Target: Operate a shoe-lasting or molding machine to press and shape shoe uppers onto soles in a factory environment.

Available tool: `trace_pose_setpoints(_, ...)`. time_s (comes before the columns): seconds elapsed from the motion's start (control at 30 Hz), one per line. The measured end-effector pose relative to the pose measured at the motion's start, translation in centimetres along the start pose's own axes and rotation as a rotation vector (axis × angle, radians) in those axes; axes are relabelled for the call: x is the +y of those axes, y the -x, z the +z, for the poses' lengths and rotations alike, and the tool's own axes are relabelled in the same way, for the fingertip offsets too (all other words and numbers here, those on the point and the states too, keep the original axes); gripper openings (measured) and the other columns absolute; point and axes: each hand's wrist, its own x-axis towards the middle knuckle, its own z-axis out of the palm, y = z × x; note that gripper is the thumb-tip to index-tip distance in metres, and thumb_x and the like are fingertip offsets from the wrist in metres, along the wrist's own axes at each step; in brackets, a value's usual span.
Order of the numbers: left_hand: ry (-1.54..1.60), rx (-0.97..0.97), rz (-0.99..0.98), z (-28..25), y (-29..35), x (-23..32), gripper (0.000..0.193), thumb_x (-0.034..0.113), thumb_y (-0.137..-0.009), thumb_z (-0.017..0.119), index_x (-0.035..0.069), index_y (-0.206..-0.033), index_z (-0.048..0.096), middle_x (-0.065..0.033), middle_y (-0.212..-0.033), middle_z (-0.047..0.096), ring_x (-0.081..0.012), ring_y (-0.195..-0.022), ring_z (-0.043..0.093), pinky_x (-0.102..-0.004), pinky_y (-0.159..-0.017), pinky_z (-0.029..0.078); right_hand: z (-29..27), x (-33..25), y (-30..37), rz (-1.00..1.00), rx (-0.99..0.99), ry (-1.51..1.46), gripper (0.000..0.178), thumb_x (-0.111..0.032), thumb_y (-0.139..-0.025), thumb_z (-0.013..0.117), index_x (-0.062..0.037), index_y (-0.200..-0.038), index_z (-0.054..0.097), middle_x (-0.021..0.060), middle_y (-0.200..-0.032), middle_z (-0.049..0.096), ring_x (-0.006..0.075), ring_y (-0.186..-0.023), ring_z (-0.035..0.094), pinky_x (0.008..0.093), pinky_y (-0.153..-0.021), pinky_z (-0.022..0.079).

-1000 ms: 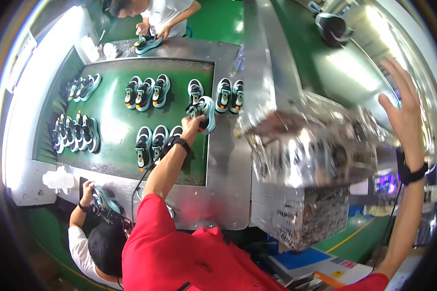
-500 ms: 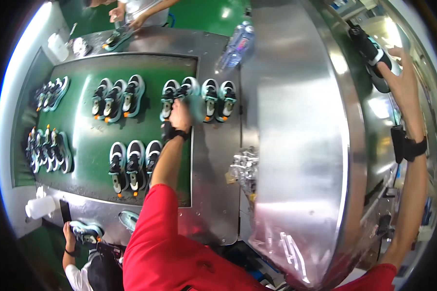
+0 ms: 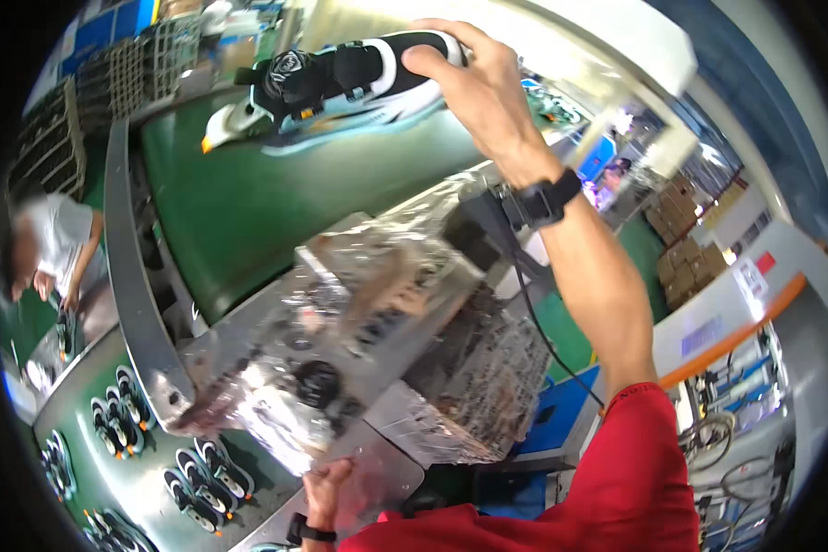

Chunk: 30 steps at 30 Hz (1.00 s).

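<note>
My right hand reaches up and forward, gripping one end of a black and white sneaker with a pale blue sole. The thumb presses on its upper, and the other fingers pass behind the far side. The sneaker's other end, with an orange tip, points left over a raised green conveyor belt; I cannot tell whether the sole touches it. My left hand is low, beside a metal table edge, next to crinkled clear plastic. Its thumb stands apart from loosely bent fingers, and nothing shows in it.
Several matching sneakers stand in rows on a lower green surface at left. A metal guard edges the raised belt. Foil-like plastic wrap covers a metal housing between my arms. A co-worker handles something at far left. Stacked cartons stand at right.
The view has swung toward the right, onto the raised belt. My right hand still grips the sneaker. My left hand, earlier among the sneakers on the lower green surface, is now away from them.
</note>
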Motion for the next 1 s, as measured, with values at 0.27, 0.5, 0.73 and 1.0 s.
trace_pose_setpoints(0.27,0.388,-1.097,-0.102,20.0,6.6,12.1,0.089,0.073,-0.086,0.044,0.004,-0.141,0.043,-0.0241,-0.142,0.046,-0.0456,-0.125,0.049,-0.0564,-0.106,0.037,-16.7,-8.7,17.1,0.071,0.289,-0.104,0.030,-0.018,-0.086,0.064,0.0003,-0.109,0.067,0.0013,-0.093,0.066,0.0071,-0.086,0.056,0.0228,-0.077,0.045)
trace_pose_setpoints(0.5,0.530,-1.490,-0.612,34.8,16.2,6.9,0.088,0.066,-0.089,0.044,-0.001,-0.145,0.032,-0.0289,-0.139,0.043,-0.0371,-0.108,0.057,-0.0476,-0.094,0.048,-29.0,-12.5,41.0,0.573,0.448,-0.026,0.034,-0.018,-0.089,0.064,0.0006,-0.118,0.060,0.0076,-0.094,0.067,0.0110,-0.087,0.060,0.0272,-0.078,0.049)
trace_pose_setpoints(0.73,0.083,-1.367,-0.406,44.0,25.9,-6.8,0.047,0.025,-0.096,0.057,0.000,-0.134,0.048,-0.0130,-0.126,0.058,-0.0251,-0.112,0.059,-0.0375,-0.096,0.048,-32.2,-25.7,63.1,0.687,1.014,-0.146,0.089,-0.061,-0.084,0.065,-0.0022,-0.144,0.036,0.0121,-0.131,0.055,0.0179,-0.113,0.056,0.0317,-0.088,0.050)
trace_pose_setpoints(1.0,-0.687,-1.853,-0.094,50.6,41.9,-21.8,0.071,0.034,-0.094,0.063,-0.005,-0.145,0.034,-0.0146,-0.131,0.055,-0.0187,-0.116,0.052,-0.0296,-0.098,0.042,-35.4,-32.2,83.2,0.875,1.789,0.384,0.056,-0.011,-0.068,0.077,0.0002,-0.120,0.059,0.0075,-0.103,0.065,0.0155,-0.091,0.061,0.0292,-0.083,0.050)
